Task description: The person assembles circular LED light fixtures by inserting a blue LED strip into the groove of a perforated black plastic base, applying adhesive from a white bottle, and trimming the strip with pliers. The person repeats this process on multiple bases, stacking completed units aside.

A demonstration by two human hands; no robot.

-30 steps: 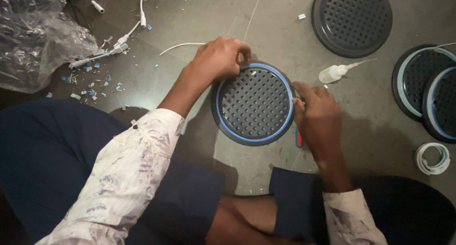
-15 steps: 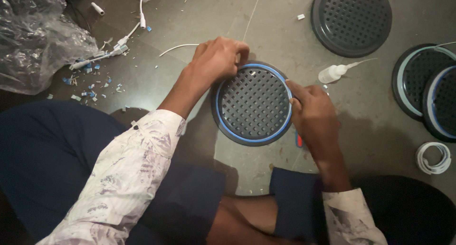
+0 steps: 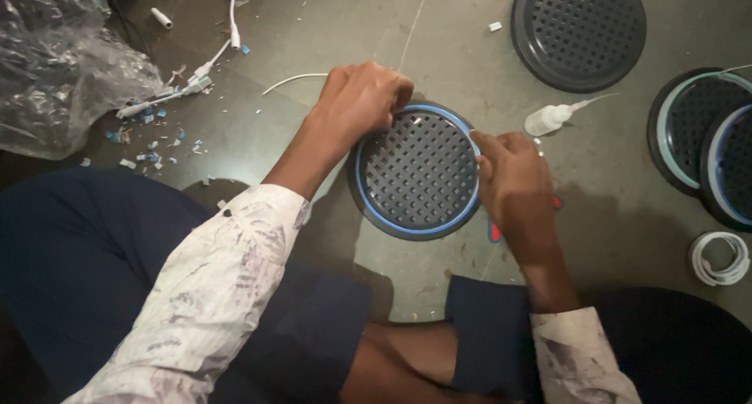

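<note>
A round dark perforated grille (image 3: 415, 173) with a blue strip around its rim lies on the grey floor between my knees. My left hand (image 3: 364, 98) grips its upper left rim, fingers curled over the blue strip. My right hand (image 3: 513, 177) presses on the right rim, fingers closed against the strip. A red and blue object (image 3: 495, 231) pokes out from under my right hand; most of it is hidden.
A small white squeeze bottle (image 3: 552, 118) lies right of the grille. Another dark grille (image 3: 580, 28) sits at the top right, two more with pale rims (image 3: 693, 130) at the right edge. A white coil (image 3: 719, 259), crumpled clear plastic (image 3: 55, 67), white wires and scraps (image 3: 168, 98).
My right hand has slid a little up along the grille's right rim. The left hand keeps its grip on the upper left rim.
</note>
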